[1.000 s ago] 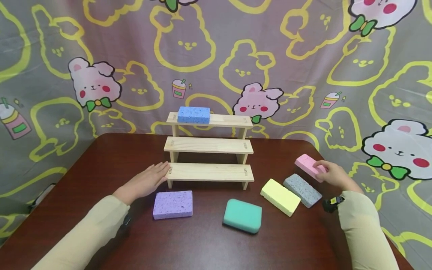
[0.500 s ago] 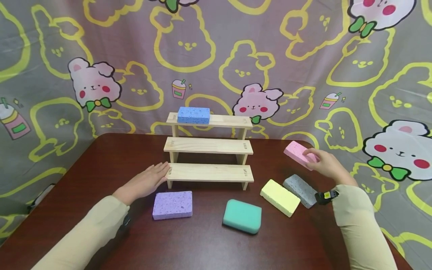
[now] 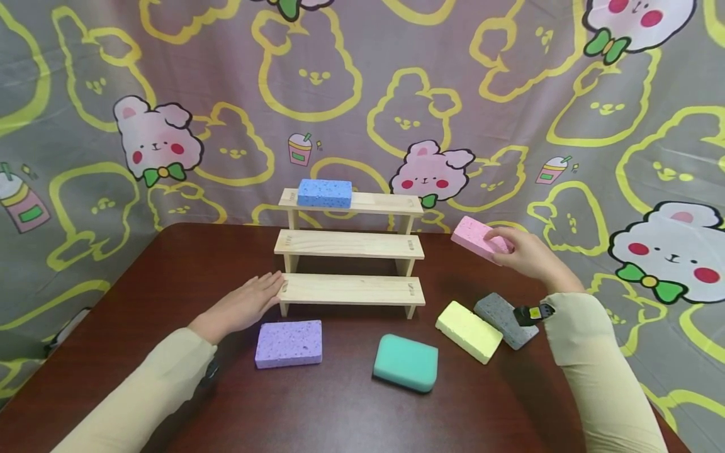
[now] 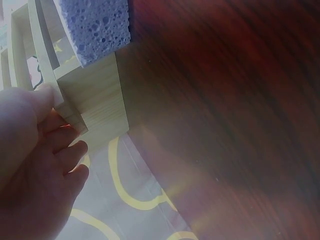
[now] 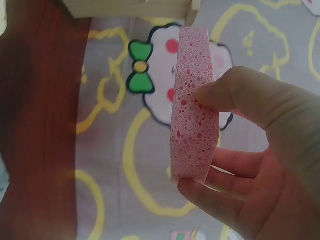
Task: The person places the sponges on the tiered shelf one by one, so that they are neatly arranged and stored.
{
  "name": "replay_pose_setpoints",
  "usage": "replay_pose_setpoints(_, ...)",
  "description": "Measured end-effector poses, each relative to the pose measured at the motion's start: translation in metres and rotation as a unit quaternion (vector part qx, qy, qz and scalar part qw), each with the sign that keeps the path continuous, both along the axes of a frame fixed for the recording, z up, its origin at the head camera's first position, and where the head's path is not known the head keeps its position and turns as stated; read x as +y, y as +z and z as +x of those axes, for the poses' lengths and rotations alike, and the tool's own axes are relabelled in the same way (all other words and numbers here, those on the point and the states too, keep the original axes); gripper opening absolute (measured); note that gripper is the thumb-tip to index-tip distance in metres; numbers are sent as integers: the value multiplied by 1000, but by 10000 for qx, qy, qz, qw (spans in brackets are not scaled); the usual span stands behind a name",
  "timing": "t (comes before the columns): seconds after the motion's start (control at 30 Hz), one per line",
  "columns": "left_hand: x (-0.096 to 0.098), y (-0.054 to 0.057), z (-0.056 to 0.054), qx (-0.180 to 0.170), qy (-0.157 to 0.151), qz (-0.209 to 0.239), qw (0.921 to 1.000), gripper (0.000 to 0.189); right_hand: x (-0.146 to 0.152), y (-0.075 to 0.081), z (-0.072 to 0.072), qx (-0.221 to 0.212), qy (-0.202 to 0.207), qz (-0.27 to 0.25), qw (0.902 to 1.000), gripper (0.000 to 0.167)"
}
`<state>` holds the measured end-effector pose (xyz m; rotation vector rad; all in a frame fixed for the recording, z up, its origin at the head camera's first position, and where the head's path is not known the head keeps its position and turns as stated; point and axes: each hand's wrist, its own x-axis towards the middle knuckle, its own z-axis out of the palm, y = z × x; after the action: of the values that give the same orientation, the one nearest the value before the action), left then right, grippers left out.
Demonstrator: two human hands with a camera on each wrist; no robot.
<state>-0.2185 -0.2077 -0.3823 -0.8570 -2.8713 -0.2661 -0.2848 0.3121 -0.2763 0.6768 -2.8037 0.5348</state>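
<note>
Above the table (image 3: 317, 409), right fingers (image 5: 215, 197) pinching pink sponge (image 5: 192, 115), left fingers (image 3: 263, 292) straight against wooden shelf (image 3: 351, 289), markings (image 3: 416, 290) illegible

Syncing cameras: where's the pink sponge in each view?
Head: right of centre, the pink sponge held by the right fingers.
Left wrist: not in it.
Right wrist: just right of centre, long side upright.
Shared landmark: wooden stand, mid-frame in head, upper left in left wrist, top edge in right wrist.
</note>
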Motion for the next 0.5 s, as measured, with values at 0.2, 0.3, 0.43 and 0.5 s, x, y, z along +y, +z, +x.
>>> replay_pose_setpoints(0.2,0,0,0,12,-4,-4,10000,44,-19,13,-3,-40,76,138,9999,33)
replay_pose_setpoints(0.3,0,0,0,21,-22,13,10000,44,-27,19,-4,-166,97,159,9997,34)
replay_pose_setpoints(0.43,0,0,0,19,-45,31,10000,44,-38,25,-8,-190,222,152,9995,34)
replay_pose_setpoints(0.5,0,0,0,14,-48,36,10000,44,-43,27,-10,-173,244,153,9994,34)
